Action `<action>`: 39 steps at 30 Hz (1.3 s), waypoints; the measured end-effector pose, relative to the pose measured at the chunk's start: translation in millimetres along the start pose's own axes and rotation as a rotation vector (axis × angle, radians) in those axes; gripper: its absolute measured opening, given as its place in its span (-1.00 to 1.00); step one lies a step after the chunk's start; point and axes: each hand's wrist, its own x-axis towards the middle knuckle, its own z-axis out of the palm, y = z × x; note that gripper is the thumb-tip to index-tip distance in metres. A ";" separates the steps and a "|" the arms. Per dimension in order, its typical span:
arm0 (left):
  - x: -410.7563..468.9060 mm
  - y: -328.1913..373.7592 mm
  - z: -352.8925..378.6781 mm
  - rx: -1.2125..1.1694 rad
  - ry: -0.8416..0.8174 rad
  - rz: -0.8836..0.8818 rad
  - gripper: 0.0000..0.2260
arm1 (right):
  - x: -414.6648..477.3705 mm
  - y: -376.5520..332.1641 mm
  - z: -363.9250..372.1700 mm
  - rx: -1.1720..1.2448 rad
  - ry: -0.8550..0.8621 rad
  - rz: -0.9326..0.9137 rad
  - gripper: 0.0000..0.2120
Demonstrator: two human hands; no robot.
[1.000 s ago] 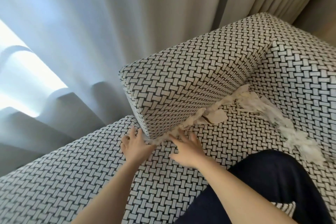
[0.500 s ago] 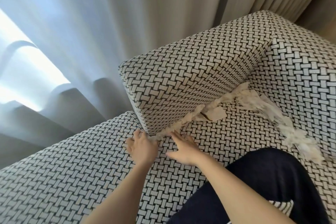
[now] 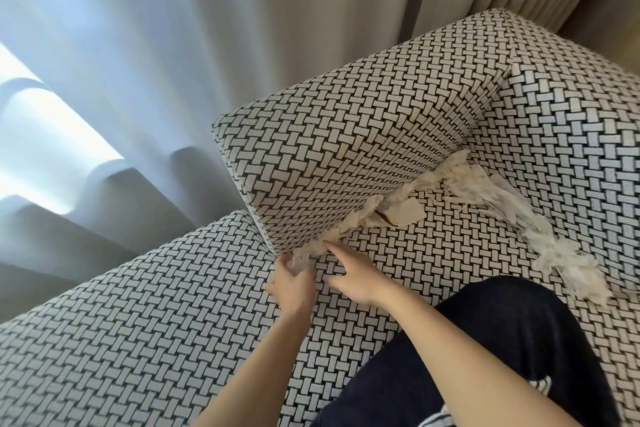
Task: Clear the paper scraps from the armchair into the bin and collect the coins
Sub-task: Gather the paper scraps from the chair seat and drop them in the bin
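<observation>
Head view: left hand [image 3: 290, 286] pinching paper scraps [image 3: 460, 184]; right hand [image 3: 355, 279] fingers straight, touching scraps.

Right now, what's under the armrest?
Paper scraps poke out along its bottom edge onto the seat; left grip holds the nearest clump. Deeper in the crease is covered, contents unknown.

Paper scraps [image 3: 306, 253] in left hand [image 3: 292, 286], right hand [image 3: 353, 279] alongside, against the armchair [image 3: 346, 149].
</observation>
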 end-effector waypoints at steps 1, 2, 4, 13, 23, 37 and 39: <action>0.2 1.8 1.4 -0.069 -0.010 -0.016 -0.55 | 0.6 0.8 -0.5 -0.009 -0.008 -0.004 -0.33; -0.7 4.4 2.9 -0.117 -0.025 -0.028 -0.54 | 0.8 1.3 -1.3 -0.012 -0.019 0.001 -0.32; -1.0 9.1 6.2 -0.160 -0.074 -0.054 -0.54 | 0.2 1.2 -2.1 -0.004 -0.045 0.016 -0.29; 5.2 20.1 27.9 -0.101 -0.146 -0.101 -0.50 | -1.9 2.8 -4.0 0.112 -0.067 0.062 -0.21; -2.8 21.2 28.0 -0.148 -0.280 -0.102 -0.62 | -13.1 4.7 -6.0 0.320 0.006 0.022 -0.21; -36.8 37.8 41.3 -0.117 -0.470 0.081 -0.68 | -28.5 12.9 -28.3 0.266 0.553 -0.125 -0.57; -44.5 44.4 43.7 -0.094 -0.507 0.144 -0.69 | -30.9 16.8 -32.5 0.316 0.651 -0.135 -0.60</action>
